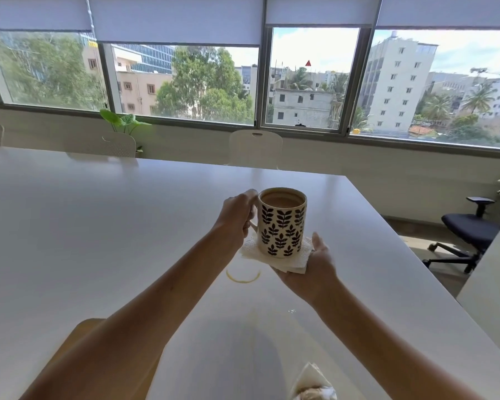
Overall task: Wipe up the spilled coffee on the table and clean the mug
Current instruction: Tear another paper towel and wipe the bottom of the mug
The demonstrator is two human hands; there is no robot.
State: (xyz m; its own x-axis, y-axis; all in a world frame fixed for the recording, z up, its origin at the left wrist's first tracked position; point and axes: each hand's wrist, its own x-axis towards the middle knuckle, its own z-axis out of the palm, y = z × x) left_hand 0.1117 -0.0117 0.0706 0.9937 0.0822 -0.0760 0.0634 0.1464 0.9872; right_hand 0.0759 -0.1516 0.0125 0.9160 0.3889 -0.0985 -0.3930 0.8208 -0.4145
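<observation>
A cream mug (282,223) with dark leaf prints, holding milky coffee, is lifted above the white table (98,226). My left hand (237,217) grips its handle. My right hand (309,267) lies palm up beneath it, holding a folded white paper napkin (289,261) against the mug's base. A brown coffee ring (243,277) marks the table just below and left of the mug. A small wet drop (292,311) glints nearer to me.
A crumpled, stained napkin (312,385) lies at the table's near edge. A wooden chair seat (78,339) shows under my left arm. White chairs (256,148) stand at the far side, and a black office chair (471,229) to the right.
</observation>
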